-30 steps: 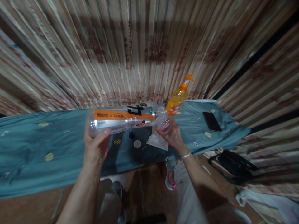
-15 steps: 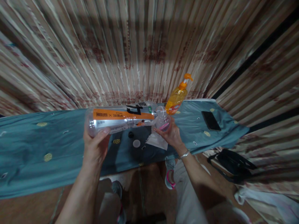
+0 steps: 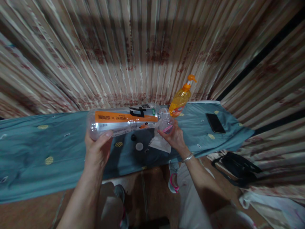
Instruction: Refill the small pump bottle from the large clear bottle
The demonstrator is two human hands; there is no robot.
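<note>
My left hand point(image 3: 96, 149) grips the base end of a large clear plastic bottle point(image 3: 122, 121) with an orange label, held sideways above the table. Its neck points right, into the mouth of a small clear bottle point(image 3: 166, 123) with a pink band. My right hand point(image 3: 175, 138) is closed around that small bottle from below. Under the two bottles, a black cap point(image 3: 133, 137) and a white cap point(image 3: 139, 146) lie on the cloth beside a white tissue point(image 3: 161, 143).
A teal cloth point(image 3: 43, 149) covers the long table. An orange pump bottle point(image 3: 180, 98) stands at the back, a black phone point(image 3: 215, 123) lies to the right. A black bag point(image 3: 235, 168) sits on the floor at right. Striped curtains hang behind.
</note>
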